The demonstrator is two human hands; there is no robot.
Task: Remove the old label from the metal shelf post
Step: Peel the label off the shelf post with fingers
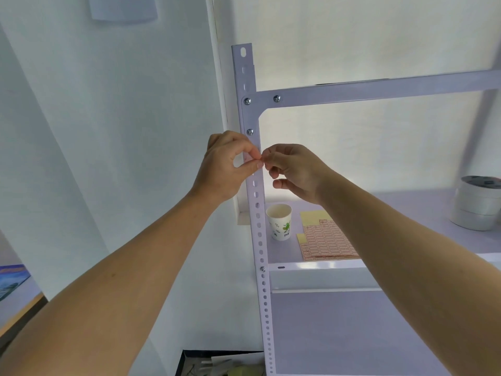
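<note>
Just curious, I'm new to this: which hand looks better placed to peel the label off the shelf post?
Probably the left hand: its thumb and forefinger pinch the label on the face of the shelf post. The right hand only reaches the post's edge.

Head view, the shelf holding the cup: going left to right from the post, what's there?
metal shelf post → paper cup → label sheets → tape rolls. The right forearm crosses in front of the sheets, so it is left out of the order.
</note>
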